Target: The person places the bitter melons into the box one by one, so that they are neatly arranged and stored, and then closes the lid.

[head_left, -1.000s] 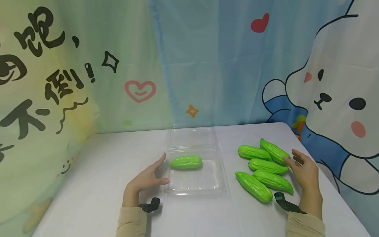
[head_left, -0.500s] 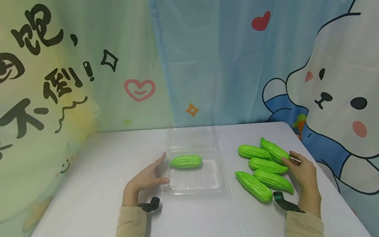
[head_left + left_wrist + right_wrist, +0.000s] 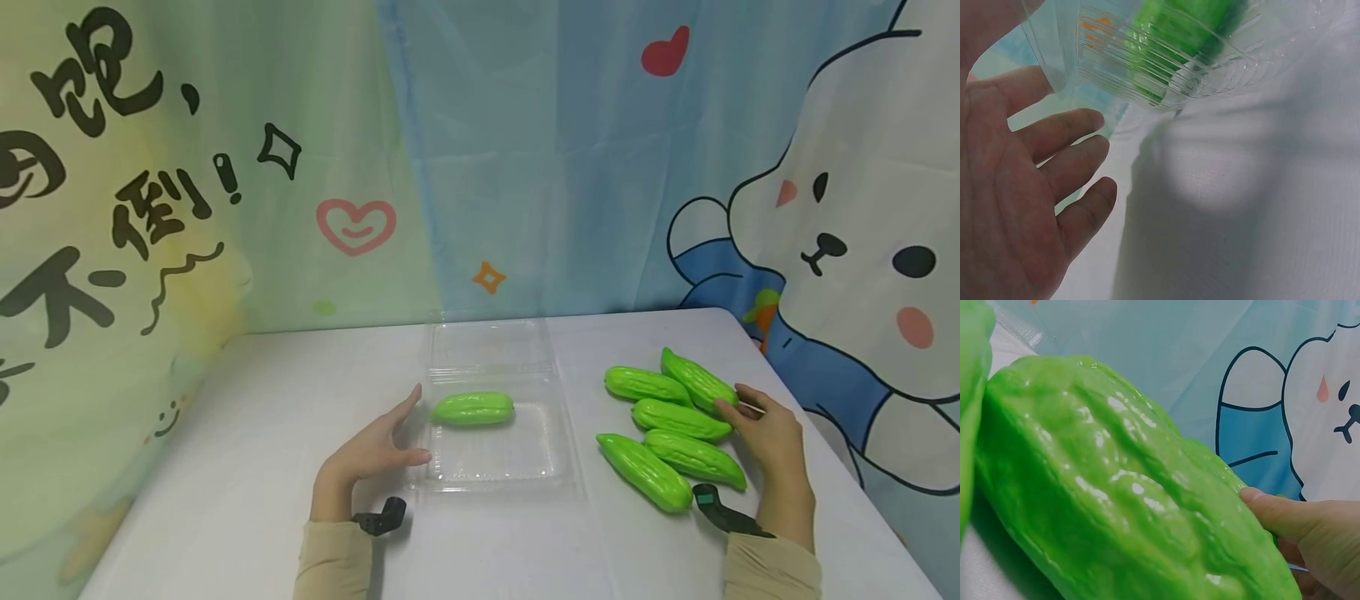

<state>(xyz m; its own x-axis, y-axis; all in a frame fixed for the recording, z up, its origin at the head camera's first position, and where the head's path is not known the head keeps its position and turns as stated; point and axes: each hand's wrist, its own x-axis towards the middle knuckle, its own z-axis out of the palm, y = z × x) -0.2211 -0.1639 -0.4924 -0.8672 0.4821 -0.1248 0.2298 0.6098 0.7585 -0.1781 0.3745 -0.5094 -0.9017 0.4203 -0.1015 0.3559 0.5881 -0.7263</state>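
My right hand (image 3: 767,433) pinches the near right end of a green bitter melon (image 3: 697,379), the farthest back of several in a cluster. In the right wrist view this bitter melon (image 3: 1116,481) looks bumpy and glossy, with the thumb (image 3: 1279,512) on its surface and other fingers partly hidden behind it. My left hand (image 3: 375,450) is spread with fingers extended at the left wall of a clear plastic clamshell box (image 3: 498,467). One bitter melon (image 3: 472,408) lies crosswise inside the box. The left wrist view shows the ribbed box wall (image 3: 1129,56) right by the fingers.
More bitter melons lie close by: one at the back left (image 3: 645,383), and another at the front (image 3: 645,472). The box's lid (image 3: 487,343) is folded back toward the printed curtain (image 3: 495,167). All stand on a white-covered table (image 3: 247,467).
My right hand has moved slightly left and closed its thumb and fingers onto the end of the back bitter melon. The left hand stays at the box.
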